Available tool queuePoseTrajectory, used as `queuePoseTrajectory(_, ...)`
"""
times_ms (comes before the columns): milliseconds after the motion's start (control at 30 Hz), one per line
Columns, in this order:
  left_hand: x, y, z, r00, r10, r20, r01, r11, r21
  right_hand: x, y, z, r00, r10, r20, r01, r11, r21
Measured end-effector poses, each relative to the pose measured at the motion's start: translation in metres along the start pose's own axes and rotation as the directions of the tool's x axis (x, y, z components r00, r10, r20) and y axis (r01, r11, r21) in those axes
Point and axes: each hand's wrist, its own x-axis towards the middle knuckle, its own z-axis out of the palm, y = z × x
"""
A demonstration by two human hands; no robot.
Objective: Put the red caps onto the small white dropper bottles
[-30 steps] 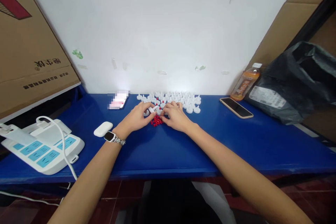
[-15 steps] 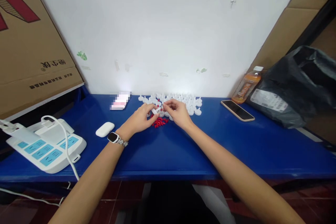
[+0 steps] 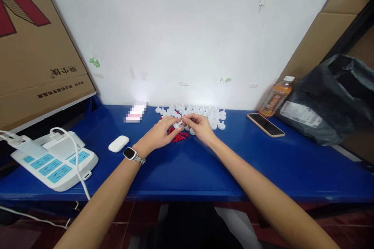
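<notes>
A small white piece (image 3: 178,125) is pinched jointly by the left hand (image 3: 157,135) and right hand (image 3: 201,126), fingertips closed on it, just above the red beads (image 3: 181,136) on the tabletop (image 3: 233,155); its long axis cannot be told.

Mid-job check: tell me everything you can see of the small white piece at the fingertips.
The small white piece looks like smooth plastic, like the white caps grouped behind it by the wall. Its parts are too small to tell. It sits close by the red bits on the blue table, pinched in the grip of the left hand, with fingertips of the right hand meeting it; whether they hold it is unclear.
</notes>
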Motion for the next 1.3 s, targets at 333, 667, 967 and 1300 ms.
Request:
queuePoseTrajectory(333, 0.001, 0.009, 0.008, 0.999, 0.006, -0.051, -0.002, 0.997, 0.072, -0.009, 0.001, 0.018, 0.971, -0.121, -0.207, 0.091, 0.985, -0.147)
queuePoseTrajectory(667, 0.003, 0.009, 0.013, 0.998, 0.015, -0.06, -0.009, 0.994, 0.107, -0.011, 0.001, 0.021, 0.961, -0.196, -0.193, 0.133, 0.946, -0.296)
queuePoseTrajectory(967, -0.001, 0.003, -0.003, 0.991, -0.03, -0.13, 0.034, 0.999, 0.027, 0.013, -0.005, 0.007, 0.981, -0.155, -0.12, 0.122, 0.961, -0.246)
queuePoseTrajectory(1300, -0.007, -0.052, -0.021, 0.95, -0.173, -0.258, 0.198, 0.977, 0.074, 0.064, -0.001, 0.01, 0.973, -0.144, 0.18, 0.229, 0.71, -0.666)
